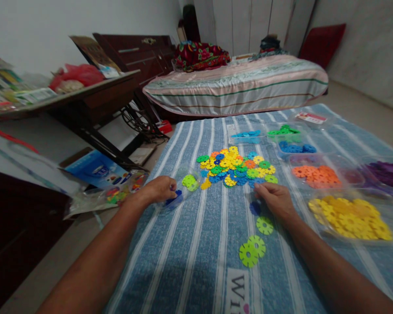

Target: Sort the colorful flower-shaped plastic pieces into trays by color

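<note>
- the left hand (159,189) rests on the striped cloth (196,261), fingers curled over a dark blue disc (174,199) at the mouth of a clear bag (180,187) with light green discs (190,181) in it; whether it truly pinches the disc i cannot tell.
- the bag looks limp, so a nudge from that hand could spill the green discs back out.
- the mixed pile (236,168) lies in the middle, just beyond both hands.
- the right hand (277,200) lies flat, fingers loosely bent at the pile's near edge, holding nothing that i can see; a blue disc (255,208) sits just beside it, and a careless sweep could scatter it.
- clear trays (317,176) on the right hold orange, yellow (350,218), blue and purple discs by colour.
</note>
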Motion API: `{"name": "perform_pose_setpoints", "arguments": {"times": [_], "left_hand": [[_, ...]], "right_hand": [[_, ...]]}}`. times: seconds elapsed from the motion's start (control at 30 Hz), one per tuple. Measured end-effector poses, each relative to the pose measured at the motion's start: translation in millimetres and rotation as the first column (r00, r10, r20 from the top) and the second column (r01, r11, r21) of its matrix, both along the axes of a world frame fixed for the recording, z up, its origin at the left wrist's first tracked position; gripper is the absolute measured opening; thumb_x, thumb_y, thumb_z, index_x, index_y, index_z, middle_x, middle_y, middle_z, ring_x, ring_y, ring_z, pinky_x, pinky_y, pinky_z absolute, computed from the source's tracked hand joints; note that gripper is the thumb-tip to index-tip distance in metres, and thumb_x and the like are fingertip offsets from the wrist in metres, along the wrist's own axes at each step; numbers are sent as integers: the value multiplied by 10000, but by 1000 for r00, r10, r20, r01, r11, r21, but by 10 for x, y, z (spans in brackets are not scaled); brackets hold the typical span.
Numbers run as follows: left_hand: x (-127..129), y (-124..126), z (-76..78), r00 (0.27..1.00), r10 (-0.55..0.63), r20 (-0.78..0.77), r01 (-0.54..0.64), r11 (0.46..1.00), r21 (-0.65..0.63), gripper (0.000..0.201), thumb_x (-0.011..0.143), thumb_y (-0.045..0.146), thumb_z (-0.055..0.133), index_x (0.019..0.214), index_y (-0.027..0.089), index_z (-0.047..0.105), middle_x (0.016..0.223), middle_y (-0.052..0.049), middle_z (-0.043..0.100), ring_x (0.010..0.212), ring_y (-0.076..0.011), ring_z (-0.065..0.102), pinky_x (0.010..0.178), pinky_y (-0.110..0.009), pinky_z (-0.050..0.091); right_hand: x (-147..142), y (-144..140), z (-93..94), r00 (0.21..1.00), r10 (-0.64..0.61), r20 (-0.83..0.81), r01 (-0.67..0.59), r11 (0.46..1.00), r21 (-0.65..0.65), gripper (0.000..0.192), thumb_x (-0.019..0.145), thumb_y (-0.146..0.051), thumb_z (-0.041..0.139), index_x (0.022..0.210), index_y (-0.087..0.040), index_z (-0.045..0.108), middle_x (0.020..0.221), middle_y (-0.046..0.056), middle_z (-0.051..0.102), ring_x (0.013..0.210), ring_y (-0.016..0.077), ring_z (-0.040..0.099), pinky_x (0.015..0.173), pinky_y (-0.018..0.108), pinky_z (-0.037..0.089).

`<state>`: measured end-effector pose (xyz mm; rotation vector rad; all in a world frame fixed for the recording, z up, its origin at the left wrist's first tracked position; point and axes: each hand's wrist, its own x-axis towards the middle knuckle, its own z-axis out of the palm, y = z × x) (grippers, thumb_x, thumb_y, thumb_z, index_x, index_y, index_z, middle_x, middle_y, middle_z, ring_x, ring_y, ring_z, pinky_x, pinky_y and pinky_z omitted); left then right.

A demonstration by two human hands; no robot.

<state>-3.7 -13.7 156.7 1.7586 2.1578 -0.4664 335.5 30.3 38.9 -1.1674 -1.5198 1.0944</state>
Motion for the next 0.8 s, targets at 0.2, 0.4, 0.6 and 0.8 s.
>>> {"name": "perform_pose_setpoints", "arguments": {"times": [0.2,0.4,0.6,0.8], "left_hand": [[223,-80,172,992,-8,-129,37,974,225,208,872,271,467,781,213,645,747,-29,684,723,-179,603,647,-272,352],[594,-105,123,986,-146,-82,166,922,350,234,915,288,439,874,199,651,881,-55,708,811,-191,618,736,-286,401],[1008,-62,-158,955,-292,48,276,937,212,169,912,277,492,898,196,639,938,-67,704,883,-211,638,773,-304,429],[1307,38,-401,946,-302,118,289,950,119,297,895,424,585,1069,186,619,1037,-93,705,1003,-259,645,839,-342,463]], "right_hand": [[-3,-1,11,1000,-7,7,6,1000,10,673,742,-832,601,484,-211,626,477,24,556,477,158,490,488,309,401],[-3,-8,41,1000,-8,12,8,1000,4,679,735,-847,591,488,-215,628,483,28,571,482,159,492,495,313,411],[1,-6,31,1000,-1,-8,1,1000,6,670,735,-833,608,492,-209,631,482,27,571,482,160,494,503,316,406],[2,-9,24,1000,0,-9,0,1000,-6,652,750,-810,617,500,-208,642,477,24,565,468,153,477,490,308,394]]}}
